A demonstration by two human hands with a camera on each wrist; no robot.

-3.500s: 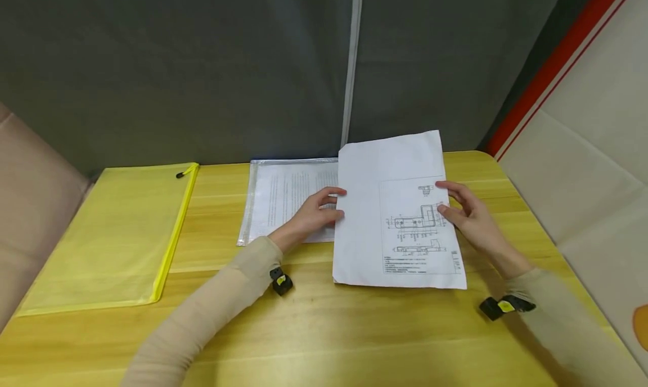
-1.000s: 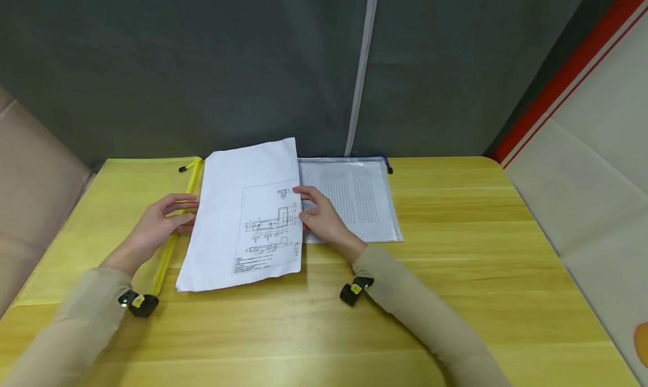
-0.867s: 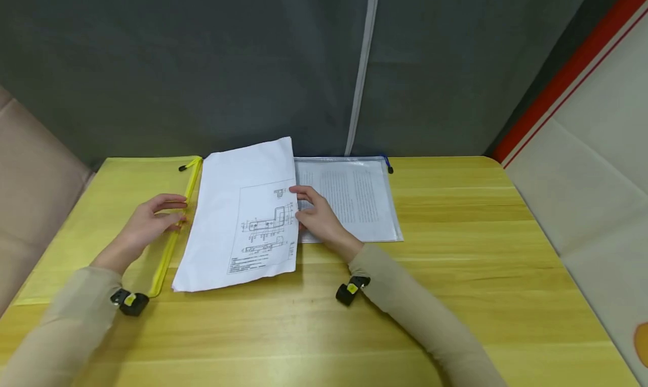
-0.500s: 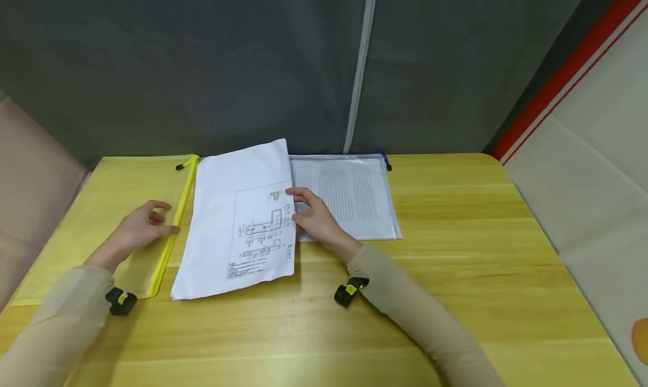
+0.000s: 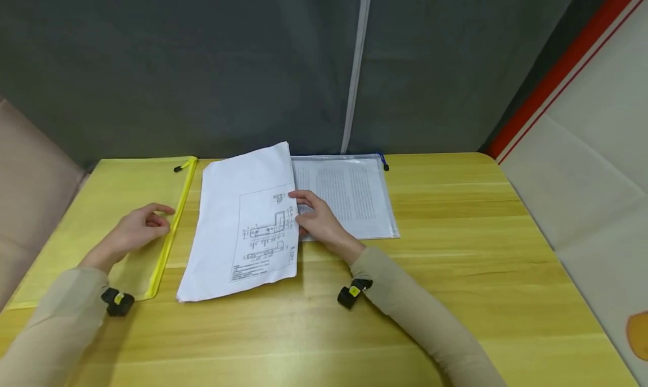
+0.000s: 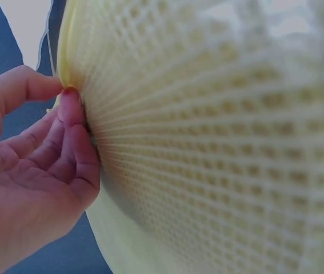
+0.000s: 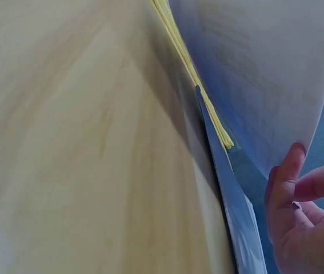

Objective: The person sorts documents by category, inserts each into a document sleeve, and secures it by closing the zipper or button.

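Observation:
A white sheet with a technical drawing [image 5: 238, 224] lies tilted on the table, between a yellow zip pouch [image 5: 101, 218] and a clear pouch with printed pages inside [image 5: 354, 196]. My right hand [image 5: 314, 218] pinches the sheet's right edge, over the clear pouch's left side. In the right wrist view, the fingers [image 7: 284, 182] curl under the lifted sheet [image 7: 264, 74]. My left hand [image 5: 142, 226] rests on the yellow pouch by its zipper edge. In the left wrist view, thumb and fingers [image 6: 70, 114] pinch the edge of the yellow mesh pouch [image 6: 219, 142].
The wooden table [image 5: 455, 263] reaches to a grey curtain [image 5: 202, 66] at the back. A white panel with a red stripe [image 5: 582, 151] stands at the right. A beige cushion [image 5: 30, 179] sits at the left.
The sheet was carried from the table's right side to the left of the clear pouch. My left hand let go of it and moved left onto the yellow pouch's edge.

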